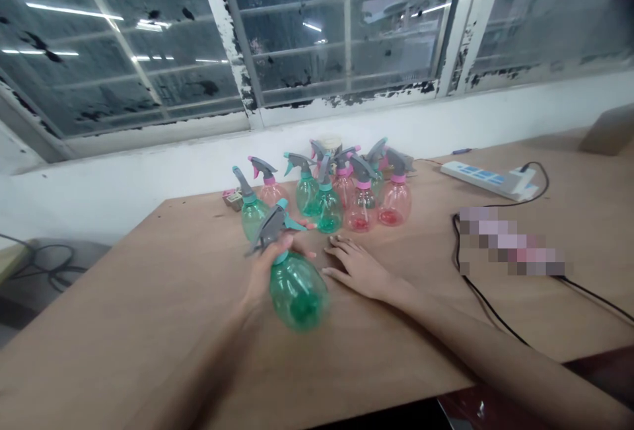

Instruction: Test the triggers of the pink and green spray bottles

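Observation:
My left hand (pixel 270 270) is closed around the neck of a green spray bottle (pixel 297 291), which is tilted with its base toward me and its grey trigger head (pixel 271 225) pointing up and left. Just to the right, my right hand (pixel 357 265) lies flat on the wooden table (pixel 148 324), fingers stretched out and holding nothing. Beyond both hands stands a cluster of several upright spray bottles, green ones (pixel 327 209) and pink ones (pixel 395 200), with grey trigger heads.
A white power strip (pixel 488 179) lies at the back right, with black cables (pixel 483 298) running across the table's right side. A white wall and a window with peeling frames are behind the table. More cables lie on the floor at the left (pixel 49 265).

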Demonstrator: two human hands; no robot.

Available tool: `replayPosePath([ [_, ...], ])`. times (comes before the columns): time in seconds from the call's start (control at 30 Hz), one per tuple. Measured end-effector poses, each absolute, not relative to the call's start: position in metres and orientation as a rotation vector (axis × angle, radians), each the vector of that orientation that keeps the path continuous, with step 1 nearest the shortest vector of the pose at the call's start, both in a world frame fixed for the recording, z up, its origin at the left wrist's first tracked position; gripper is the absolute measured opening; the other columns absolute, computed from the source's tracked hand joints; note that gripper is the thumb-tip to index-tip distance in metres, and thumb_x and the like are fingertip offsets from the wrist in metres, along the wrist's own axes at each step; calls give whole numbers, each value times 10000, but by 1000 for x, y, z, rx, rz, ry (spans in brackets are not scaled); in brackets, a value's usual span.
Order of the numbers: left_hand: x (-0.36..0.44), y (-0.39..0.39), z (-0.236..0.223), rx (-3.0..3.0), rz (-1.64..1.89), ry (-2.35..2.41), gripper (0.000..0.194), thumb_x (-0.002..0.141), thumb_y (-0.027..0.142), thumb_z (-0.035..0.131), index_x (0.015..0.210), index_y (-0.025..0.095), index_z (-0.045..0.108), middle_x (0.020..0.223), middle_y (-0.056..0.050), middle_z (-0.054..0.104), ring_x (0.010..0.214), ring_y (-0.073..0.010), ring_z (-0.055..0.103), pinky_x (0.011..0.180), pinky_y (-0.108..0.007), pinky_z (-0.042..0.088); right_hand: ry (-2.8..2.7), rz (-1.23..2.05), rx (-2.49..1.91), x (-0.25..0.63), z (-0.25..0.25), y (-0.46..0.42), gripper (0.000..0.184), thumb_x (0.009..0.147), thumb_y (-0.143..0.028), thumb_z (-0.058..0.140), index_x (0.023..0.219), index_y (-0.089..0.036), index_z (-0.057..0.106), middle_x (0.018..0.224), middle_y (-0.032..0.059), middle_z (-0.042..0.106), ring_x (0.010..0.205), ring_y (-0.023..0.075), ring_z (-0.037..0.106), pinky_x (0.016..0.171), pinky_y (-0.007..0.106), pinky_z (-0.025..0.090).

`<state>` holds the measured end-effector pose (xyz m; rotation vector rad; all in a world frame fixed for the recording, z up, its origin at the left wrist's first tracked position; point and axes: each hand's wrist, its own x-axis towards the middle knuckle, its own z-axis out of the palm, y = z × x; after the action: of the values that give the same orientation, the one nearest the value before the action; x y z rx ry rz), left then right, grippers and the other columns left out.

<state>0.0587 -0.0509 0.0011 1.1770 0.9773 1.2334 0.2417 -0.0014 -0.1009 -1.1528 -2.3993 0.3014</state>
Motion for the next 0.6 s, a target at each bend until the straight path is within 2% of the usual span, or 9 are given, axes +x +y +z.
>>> replayPosePath([
  [0.1,51,-47,1,1418,1239,1071,319,665,444,710,809,160,697,815,-61,713,673,-194,648,611,-263,484,-2398,288,-1160,242,-99,-2,568,913,-531,388,1306,-135,493,1417,151,435,1357,265,325,1102,447,282],
  [0.23,47,-44,-2,1491,1199,1050,351,710,466,680,929,192,691,934,-66,710,652,-190,643,624,-291,483,-2387,277,-1152,241,-101,-3,553,913,-525,394,1295,-140,506,1408,148,447,1347,267,342,1105,460,278],
  [0.33,48,-44,-1,1529,1169,1024,364,717,452,685,990,210,682,1001,-71,694,711,-206,654,636,-292,487,-2383,272,-1152,240,-103,-3,555,914,-520,396,1295,-133,506,1413,154,440,1353,272,332,1109,467,271],
  [0.47,48,-43,-1,1511,1121,987,396,737,438,675,1072,229,652,866,-51,697,671,-206,649,643,-302,492,-2374,274,-1161,239,-104,-3,555,913,-517,401,1296,-129,505,1417,158,434,1360,269,322,1110,465,274],
  [0.6,45,-41,-9,1494,1156,935,287,738,413,686,924,196,659,766,-35,663,701,-196,634,681,-303,501,-2374,277,-1182,238,-103,-4,557,911,-508,415,1294,-114,506,1423,163,424,1363,266,317,1115,459,265],
])
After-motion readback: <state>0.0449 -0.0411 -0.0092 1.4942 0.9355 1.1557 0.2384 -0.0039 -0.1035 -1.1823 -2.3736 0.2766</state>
